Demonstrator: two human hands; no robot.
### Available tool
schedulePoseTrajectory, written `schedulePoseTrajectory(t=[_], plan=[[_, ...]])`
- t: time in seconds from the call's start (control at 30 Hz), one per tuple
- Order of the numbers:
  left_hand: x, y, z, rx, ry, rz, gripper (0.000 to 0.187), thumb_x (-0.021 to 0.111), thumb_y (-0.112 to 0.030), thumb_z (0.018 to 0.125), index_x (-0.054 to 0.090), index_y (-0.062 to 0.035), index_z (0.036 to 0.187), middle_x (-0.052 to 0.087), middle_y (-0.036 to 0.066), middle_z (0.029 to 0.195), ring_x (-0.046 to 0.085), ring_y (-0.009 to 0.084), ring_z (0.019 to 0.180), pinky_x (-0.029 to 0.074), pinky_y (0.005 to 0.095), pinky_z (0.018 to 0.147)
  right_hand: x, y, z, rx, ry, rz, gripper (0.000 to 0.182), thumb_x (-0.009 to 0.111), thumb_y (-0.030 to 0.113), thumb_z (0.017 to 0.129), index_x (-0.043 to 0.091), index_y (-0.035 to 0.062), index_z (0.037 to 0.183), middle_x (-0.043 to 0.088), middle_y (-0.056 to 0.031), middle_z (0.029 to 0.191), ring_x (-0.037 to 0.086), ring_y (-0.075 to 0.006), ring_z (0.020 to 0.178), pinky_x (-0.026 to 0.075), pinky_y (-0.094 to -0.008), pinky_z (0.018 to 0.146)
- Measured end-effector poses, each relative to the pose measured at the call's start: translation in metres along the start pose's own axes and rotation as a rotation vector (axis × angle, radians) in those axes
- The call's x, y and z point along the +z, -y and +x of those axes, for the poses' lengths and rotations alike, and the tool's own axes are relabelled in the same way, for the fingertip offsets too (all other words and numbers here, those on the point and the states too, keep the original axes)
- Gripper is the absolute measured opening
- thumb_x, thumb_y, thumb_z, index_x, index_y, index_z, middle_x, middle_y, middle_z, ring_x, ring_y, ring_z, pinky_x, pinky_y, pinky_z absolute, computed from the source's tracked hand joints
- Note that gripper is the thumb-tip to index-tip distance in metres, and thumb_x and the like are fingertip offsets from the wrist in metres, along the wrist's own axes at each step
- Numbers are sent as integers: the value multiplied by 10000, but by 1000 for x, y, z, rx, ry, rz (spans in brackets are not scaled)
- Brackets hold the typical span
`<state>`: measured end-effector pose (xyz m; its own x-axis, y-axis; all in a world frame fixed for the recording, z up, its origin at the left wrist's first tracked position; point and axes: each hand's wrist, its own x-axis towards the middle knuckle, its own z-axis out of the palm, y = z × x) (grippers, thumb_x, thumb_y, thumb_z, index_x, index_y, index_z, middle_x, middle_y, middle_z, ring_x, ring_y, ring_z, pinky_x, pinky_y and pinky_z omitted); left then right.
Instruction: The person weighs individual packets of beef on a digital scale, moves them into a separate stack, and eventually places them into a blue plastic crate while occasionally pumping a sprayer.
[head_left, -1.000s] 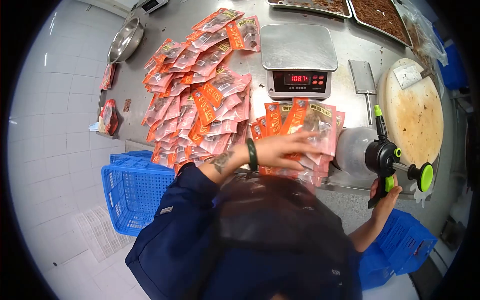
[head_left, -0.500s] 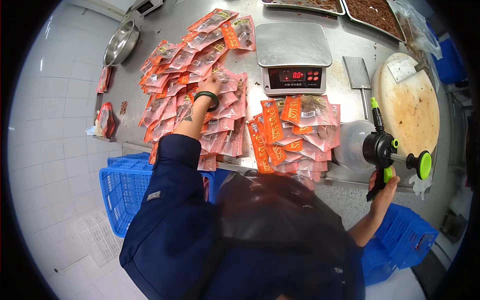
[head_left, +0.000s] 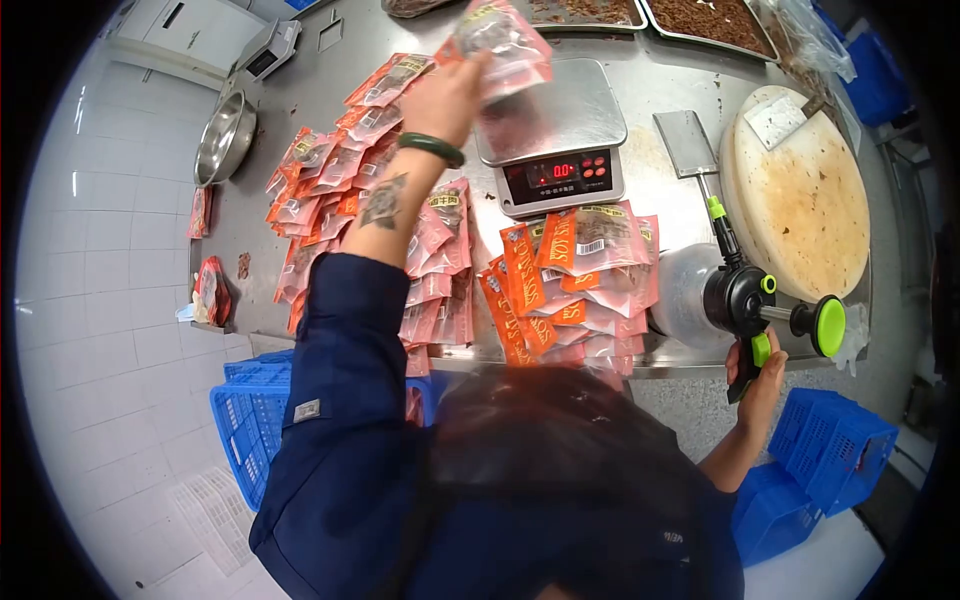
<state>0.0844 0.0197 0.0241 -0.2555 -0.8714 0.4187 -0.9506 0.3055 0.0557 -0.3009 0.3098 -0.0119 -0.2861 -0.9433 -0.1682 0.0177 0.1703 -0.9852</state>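
A person's left hand (head_left: 452,95) grips a sealed snack pouch (head_left: 497,40) above the scale (head_left: 552,130), the packet rising up and to the right of the fingers, tilted, its long axis running diagonally; motion blur hides its print. Below the wrist, a small stack of pouches (head_left: 575,275) lies beside a larger spread (head_left: 350,180). At right, the right hand (head_left: 758,375) closes on the handle of a spray bottle (head_left: 735,295), whose nozzle points up and away from that hand.

Food-packing kitchen: steel counter (head_left: 650,90), scale (head_left: 553,140), snack pouches (head_left: 330,170).
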Motion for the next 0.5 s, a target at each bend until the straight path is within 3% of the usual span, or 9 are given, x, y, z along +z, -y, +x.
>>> schedulePoseTrajectory(t=[0.07,0.13,0.17,0.27,0.3,0.33,0.4,0.5], plan=[[50,-24,3,112,95,-34,291,419,-196,916,566,-207,1167,655,118,909,648,306,814,519,427,687,-2,5,-2,-12,50,16,695,310,634,919,488,-4,1129,526,-61,676,435,-75,505,339,-185,460],[61,-55,6,110,199,-106,293,429,-174,901,568,-187,1158,655,128,907,645,316,804,514,436,672,-2,13,-2,10,123,-7,596,305,536,961,491,-6,1124,532,-65,709,435,-75,528,343,-192,483],[63,-64,8,118,132,-146,287,445,-174,887,558,-161,1151,657,132,868,642,328,777,506,447,646,-1,21,-2,-3,129,-46,490,289,422,990,498,-6,1104,534,-62,728,434,-75,548,349,-201,499],[59,-77,13,28,74,-155,291,460,-188,877,540,-149,1154,657,137,823,639,338,753,500,451,634,1,44,19,70,254,-172,433,287,371,1002,508,6,1077,533,-50,722,430,-75,544,349,-203,496],[56,-79,15,-12,139,-168,292,459,-287,918,539,-183,1179,658,169,883,633,363,779,494,472,667,12,60,27,54,279,-238,380,307,341,1010,524,30,978,527,-29,703,424,-64,540,346,-202,488],[55,-81,13,-1,145,-163,292,459,-287,918,539,-183,1179,658,169,883,633,363,779,494,472,667,23,70,33,58,272,-227,380,307,341,1010,524,30,978,527,-29,703,424,-64,540,346,-202,488],[49,-82,11,-16,186,-152,298,461,-301,919,532,-185,1184,657,174,870,631,368,777,493,478,664,40,84,43,116,280,-359,379,380,352,991,526,53,807,497,5,636,428,-67,545,338,-228,491],[51,-81,5,-15,162,-161,300,466,-299,915,527,-190,1187,657,172,863,632,369,761,493,483,656,46,86,46,129,264,-363,373,396,355,987,525,56,804,491,8,622,423,-70,538,337,-231,490]])
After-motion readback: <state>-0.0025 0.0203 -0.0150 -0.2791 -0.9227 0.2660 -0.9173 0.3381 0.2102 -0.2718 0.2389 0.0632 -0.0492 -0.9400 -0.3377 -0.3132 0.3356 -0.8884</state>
